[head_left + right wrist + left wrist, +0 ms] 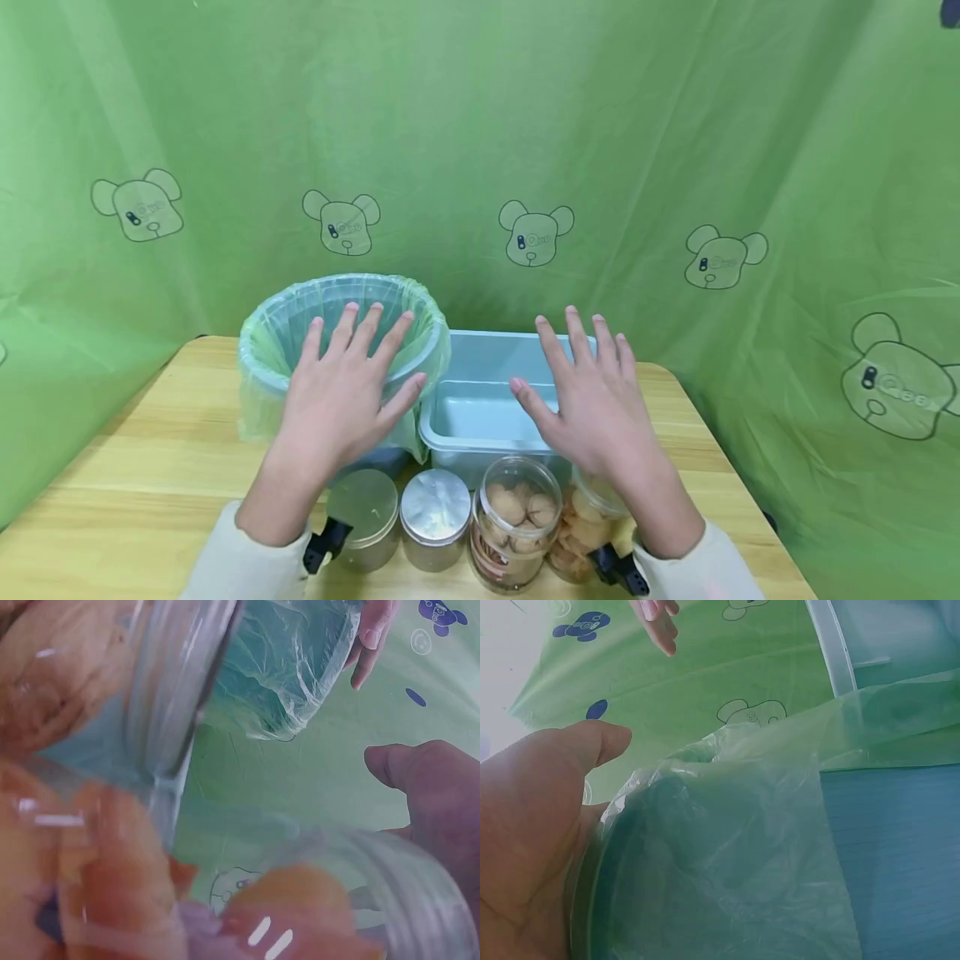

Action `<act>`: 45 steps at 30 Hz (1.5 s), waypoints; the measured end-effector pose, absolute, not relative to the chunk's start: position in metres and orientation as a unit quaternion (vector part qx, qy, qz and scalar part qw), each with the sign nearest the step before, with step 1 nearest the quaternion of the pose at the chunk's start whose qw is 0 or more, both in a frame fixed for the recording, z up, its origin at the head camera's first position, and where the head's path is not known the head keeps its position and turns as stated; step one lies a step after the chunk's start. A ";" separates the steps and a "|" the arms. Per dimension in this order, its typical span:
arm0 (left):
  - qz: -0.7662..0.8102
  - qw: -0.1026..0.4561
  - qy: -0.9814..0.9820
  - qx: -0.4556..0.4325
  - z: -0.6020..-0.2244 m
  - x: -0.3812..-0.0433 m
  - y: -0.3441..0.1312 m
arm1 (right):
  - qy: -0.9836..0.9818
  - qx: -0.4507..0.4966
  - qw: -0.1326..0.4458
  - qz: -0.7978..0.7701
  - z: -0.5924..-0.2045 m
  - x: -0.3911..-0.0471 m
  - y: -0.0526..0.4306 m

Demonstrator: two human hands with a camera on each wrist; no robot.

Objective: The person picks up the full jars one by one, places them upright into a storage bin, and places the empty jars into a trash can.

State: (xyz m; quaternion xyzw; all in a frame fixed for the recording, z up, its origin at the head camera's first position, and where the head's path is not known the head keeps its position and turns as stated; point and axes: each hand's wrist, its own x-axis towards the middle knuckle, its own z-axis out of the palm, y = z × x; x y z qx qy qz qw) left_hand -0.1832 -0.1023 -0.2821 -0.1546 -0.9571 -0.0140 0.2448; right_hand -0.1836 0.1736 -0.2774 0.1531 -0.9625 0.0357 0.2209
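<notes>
Two pale cloth sleeves [247,558] up close, two hands spread wide

The sleeves come in from the near side, and each has a small black plastic clip [326,546] by the wrist. The left hand [337,408] has straight fingers spread wide, thumb out, in front of a round blue bucket lined with a thin green plastic bag [258,333]. The right hand [596,408] is spread just as wide, near the right end of a light blue plastic tub [495,412]. I cannot tell if either hand touches anything.

The bucket sits near the back left corner of the pale wooden worktop [150,467], with the tub just beside it by the back edge. Nearer the person, four round clear jars stand in a row: one with a cloudy top [363,508], one with a silver top [436,508], one of brown round lumps [516,521] and one of orange pieces [573,546].

Wood shows from the bucket to the left edge, with a thinner strip along the right edge. A green cloth with bear faces [450,125] hangs behind.
</notes>
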 end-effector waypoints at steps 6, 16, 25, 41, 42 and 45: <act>-0.017 0.254 -0.952 -0.168 -0.282 -0.184 -0.098 | -0.964 0.148 0.218 0.037 -0.274 -0.183 0.180; -0.002 0.246 -0.950 -0.190 -0.280 -0.186 -0.082 | -0.968 0.142 0.203 0.045 -0.272 -0.183 0.198; 0.022 0.257 -0.940 -0.225 -0.281 -0.185 -0.067 | -0.976 0.140 0.152 0.063 -0.270 -0.182 0.222; 0.066 0.270 -0.895 -0.349 -0.298 -0.183 -0.037 | -0.978 0.124 0.128 0.110 -0.282 -0.199 0.277; 0.069 0.269 -0.892 -0.356 -0.299 -0.183 -0.035 | -0.977 0.127 0.128 0.115 -0.283 -0.202 0.281; 0.067 0.258 -0.888 -0.376 -0.303 -0.181 -0.032 | -0.974 0.135 0.126 0.129 -0.291 -0.210 0.291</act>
